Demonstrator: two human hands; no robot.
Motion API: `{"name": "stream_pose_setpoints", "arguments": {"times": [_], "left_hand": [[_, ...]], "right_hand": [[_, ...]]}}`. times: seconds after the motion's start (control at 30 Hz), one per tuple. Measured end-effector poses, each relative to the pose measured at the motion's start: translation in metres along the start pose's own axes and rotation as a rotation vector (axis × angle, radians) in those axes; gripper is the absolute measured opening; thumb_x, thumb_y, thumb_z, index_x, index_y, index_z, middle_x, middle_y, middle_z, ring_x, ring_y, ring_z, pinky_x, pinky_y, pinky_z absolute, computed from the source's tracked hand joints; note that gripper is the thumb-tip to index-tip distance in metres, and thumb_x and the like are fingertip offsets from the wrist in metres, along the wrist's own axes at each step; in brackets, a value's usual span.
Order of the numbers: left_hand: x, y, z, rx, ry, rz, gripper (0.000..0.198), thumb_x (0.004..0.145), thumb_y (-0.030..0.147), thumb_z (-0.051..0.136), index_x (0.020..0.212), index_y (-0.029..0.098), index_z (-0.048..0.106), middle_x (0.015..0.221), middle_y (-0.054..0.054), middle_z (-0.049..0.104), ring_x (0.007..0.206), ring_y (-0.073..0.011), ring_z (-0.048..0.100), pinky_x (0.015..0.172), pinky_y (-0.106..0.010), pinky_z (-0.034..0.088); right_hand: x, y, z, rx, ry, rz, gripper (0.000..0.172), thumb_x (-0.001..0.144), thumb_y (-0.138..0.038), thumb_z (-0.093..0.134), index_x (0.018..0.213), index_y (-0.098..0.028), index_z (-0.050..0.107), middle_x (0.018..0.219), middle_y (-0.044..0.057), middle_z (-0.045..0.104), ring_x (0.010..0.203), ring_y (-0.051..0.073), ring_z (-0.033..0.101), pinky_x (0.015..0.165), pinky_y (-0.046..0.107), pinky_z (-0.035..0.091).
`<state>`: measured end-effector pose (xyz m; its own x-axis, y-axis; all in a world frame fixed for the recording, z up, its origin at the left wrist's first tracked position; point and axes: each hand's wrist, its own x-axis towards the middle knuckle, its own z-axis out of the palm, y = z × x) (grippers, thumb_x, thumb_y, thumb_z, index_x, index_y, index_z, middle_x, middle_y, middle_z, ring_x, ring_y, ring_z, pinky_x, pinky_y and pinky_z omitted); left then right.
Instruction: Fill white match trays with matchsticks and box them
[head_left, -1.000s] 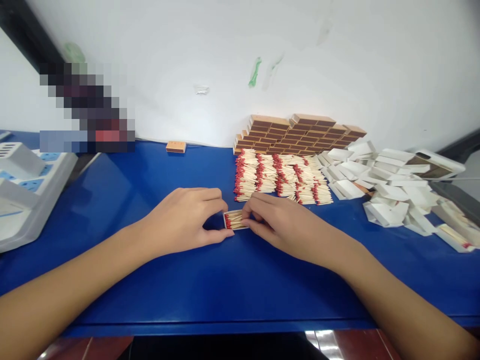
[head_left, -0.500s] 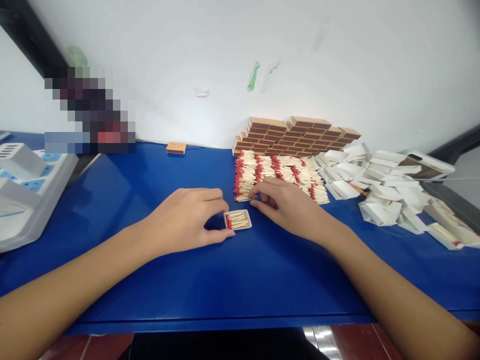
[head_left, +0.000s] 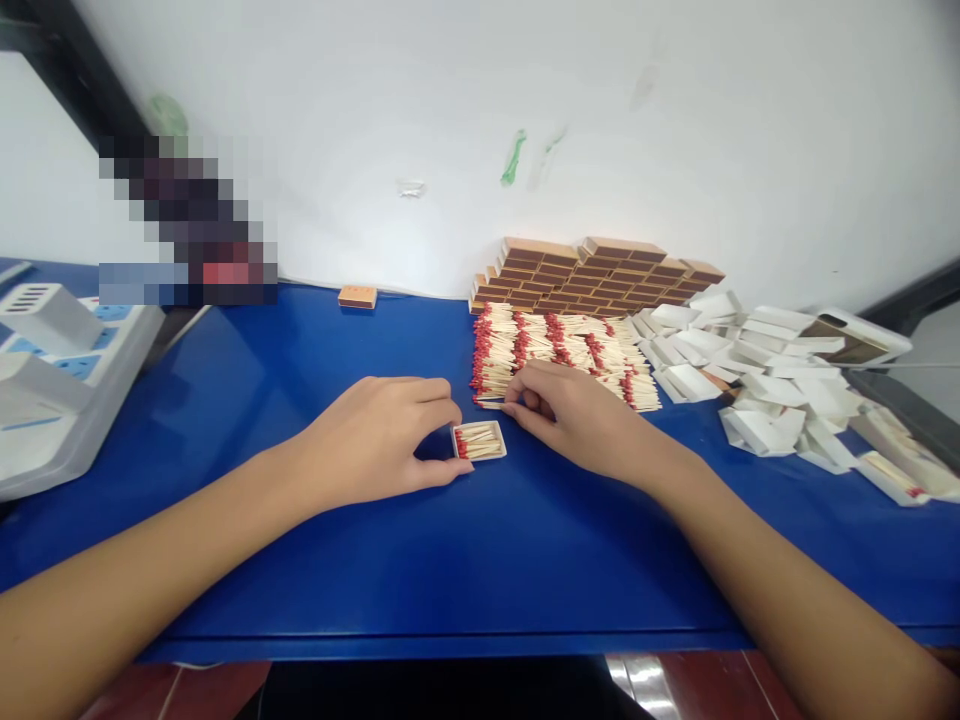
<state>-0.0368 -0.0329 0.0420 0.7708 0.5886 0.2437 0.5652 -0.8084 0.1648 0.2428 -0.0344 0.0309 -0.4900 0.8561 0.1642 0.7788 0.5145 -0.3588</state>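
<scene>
My left hand (head_left: 386,435) has its thumb and fingers around the left end of a small white matchbox tray (head_left: 504,452), which rests on the blue table. Inside the tray lie several red-headed matches (head_left: 480,440), heads to the left. Just to the right, my right hand (head_left: 566,405) has thumb and index finger pinched on a match (head_left: 491,405), whose head points left. That match is at the near edge of a broad pile of matches (head_left: 544,335), laid in rows behind my right hand.
Brown matchboxes (head_left: 600,285) are stacked against the white wall behind the pile. White empty trays (head_left: 780,370) lie heaped at the right, near a phone (head_left: 862,335). A single matchbox (head_left: 357,298) sits at the back, and a white power strip (head_left: 112,400) stands at the left.
My right thumb and index finger have closed on a match, which now shows a little apart from the pile's near edge. The left hand keeps its hold; the view has shifted slightly.
</scene>
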Motion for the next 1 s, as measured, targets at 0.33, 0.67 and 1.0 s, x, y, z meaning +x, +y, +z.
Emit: {"name": "stream_pose_setpoints", "arguments": {"times": [0.33,0.67,1.0], "left_hand": [[0.0013,0.0010,-0.0018,-0.009,-0.011,-0.010,0.025,0.099,0.044,0.077,0.105,0.020,0.080,0.094,0.000,0.072,0.081,-0.0163,0.069,0.070,-0.031,0.047],[0.0014,0.0009,-0.0014,0.004,-0.012,-0.006,0.026,0.100,0.044,0.076,0.105,0.019,0.079,0.094,0.000,0.072,0.081,-0.0161,0.069,0.070,-0.031,0.047],[0.0006,0.0012,-0.0019,0.005,-0.008,-0.002,0.025,0.100,0.044,0.076,0.106,0.019,0.079,0.094,0.000,0.073,0.080,-0.0160,0.069,0.069,-0.030,0.047]], "right_hand": [[-0.0034,-0.0022,-0.0106,-0.010,-0.087,0.024,0.012,0.104,-0.019,0.057,0.095,-0.021,0.065,0.091,0.004,0.066,0.081,0.019,0.059,0.071,0.032,0.041],[-0.0028,-0.0048,-0.0078,0.007,-0.050,0.054,0.006,0.105,-0.027,0.061,0.101,-0.022,0.063,0.086,0.002,0.064,0.076,0.019,0.057,0.067,0.032,0.039],[-0.0016,-0.0017,-0.0053,0.022,-0.061,0.031,0.013,0.107,-0.027,0.059,0.096,-0.021,0.064,0.091,0.004,0.066,0.077,0.018,0.057,0.069,0.031,0.040]]}}
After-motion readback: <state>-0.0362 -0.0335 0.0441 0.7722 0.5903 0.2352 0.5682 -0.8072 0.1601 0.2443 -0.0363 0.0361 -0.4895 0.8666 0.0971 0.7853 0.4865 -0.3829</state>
